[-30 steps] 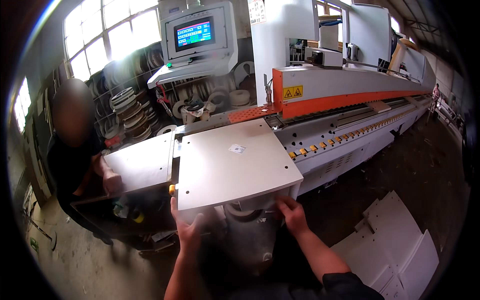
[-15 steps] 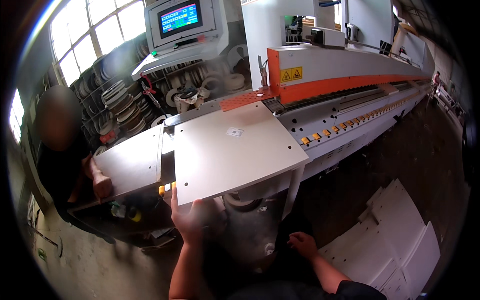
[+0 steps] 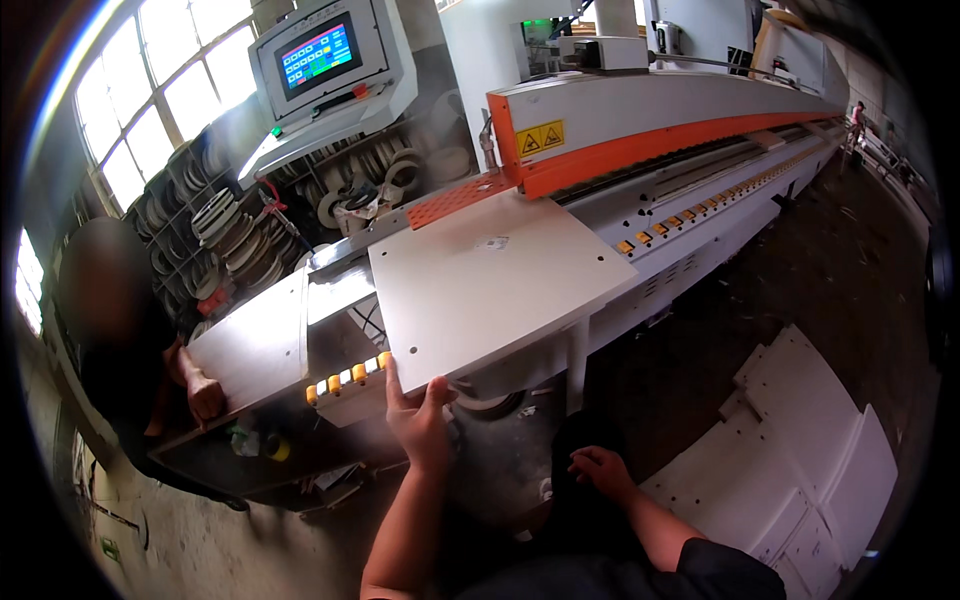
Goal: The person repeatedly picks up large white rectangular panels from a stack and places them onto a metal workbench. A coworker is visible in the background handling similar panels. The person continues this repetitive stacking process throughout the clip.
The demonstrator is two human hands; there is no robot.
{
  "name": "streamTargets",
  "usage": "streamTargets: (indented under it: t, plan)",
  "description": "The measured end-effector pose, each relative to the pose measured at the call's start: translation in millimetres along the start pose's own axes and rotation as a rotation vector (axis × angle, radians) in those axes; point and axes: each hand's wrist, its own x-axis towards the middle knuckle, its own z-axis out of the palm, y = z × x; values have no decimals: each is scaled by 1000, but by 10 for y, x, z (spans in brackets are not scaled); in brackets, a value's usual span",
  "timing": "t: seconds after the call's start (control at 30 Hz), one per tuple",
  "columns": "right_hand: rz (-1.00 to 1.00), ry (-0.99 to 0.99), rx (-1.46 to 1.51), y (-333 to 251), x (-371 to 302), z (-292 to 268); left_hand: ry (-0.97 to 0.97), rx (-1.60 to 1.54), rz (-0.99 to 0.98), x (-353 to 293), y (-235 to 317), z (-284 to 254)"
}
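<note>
A flat white panel [image 3: 500, 285] with small dark holes and a pale label lies on the bed of a long edge-banding machine [image 3: 690, 115]. Its far edge meets the perforated orange plate [image 3: 462, 198]. My left hand [image 3: 420, 425] grips the panel's near left corner, index finger along the left edge and thumb at the front edge; the other fingers are partly hidden beneath. Lower right, my right hand [image 3: 600, 468] hangs in front of my dark trousers, holding nothing, its fingers loosely bent and apart.
Another white panel [image 3: 255, 345] lies on the left, with a person's hand [image 3: 205, 398] at its edge. Yellow rollers [image 3: 345, 380] line the machine's front. A control screen [image 3: 320, 55] stands behind. White boards [image 3: 790, 440] are stacked lower right, near the floor.
The panel has slid right along the machine, my left hand moving with its corner, uncovering more yellow rollers. The view has shifted somewhat. My right hand stays low and free.
</note>
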Motion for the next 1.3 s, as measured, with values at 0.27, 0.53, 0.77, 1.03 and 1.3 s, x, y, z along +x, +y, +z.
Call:
streamTargets:
  t: [0.27, 0.53, 0.77, 1.03, 1.3]
  plan:
    - [66, 387, 105, 44, -474, -671, -219, 22, -57, -14, -118, 345]
    - [20, 1156, 94, 522, -1618, -2140, -652, 323, -531, -1008, -1412, -210]
    - [43, 1759, 383, 1322, -3124, -3663, -1225, 804, -290, -2023, -3239, -1998]
    - [-61, 1914, 884, 1705, -3980, -4804, -1183, 779, -472, -2055, -2996, -1716]
    - [15, 1923, 777, 1749, -4339, -4984, -1328, 1108, -310, -2133, -3100, -1419]
